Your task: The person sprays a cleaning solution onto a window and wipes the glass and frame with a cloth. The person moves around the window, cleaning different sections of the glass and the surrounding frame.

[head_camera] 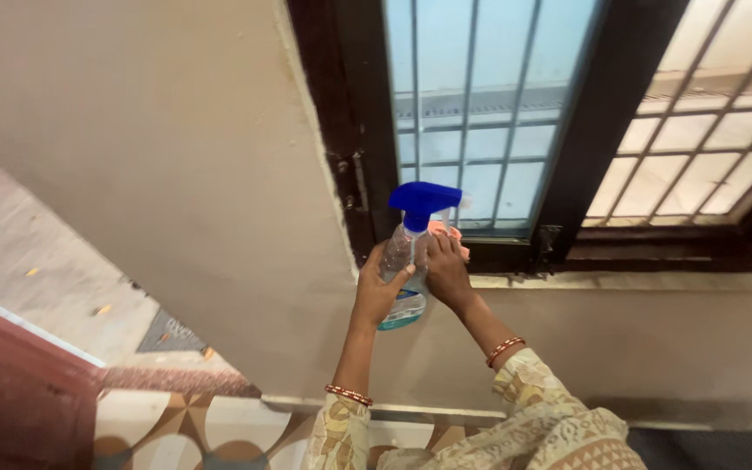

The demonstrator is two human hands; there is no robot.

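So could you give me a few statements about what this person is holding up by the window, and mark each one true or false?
1. The spray bottle has a blue trigger head. True.
2. The left hand grips the clear body of the bottle. True.
3. The right hand hangs free at the person's side. False: it is raised against the bottle, with a pink cloth showing above it.
4. The window has a white frame. False: its frame is dark, with a grille behind the glass.
5. Both wrists wear bangles. True.
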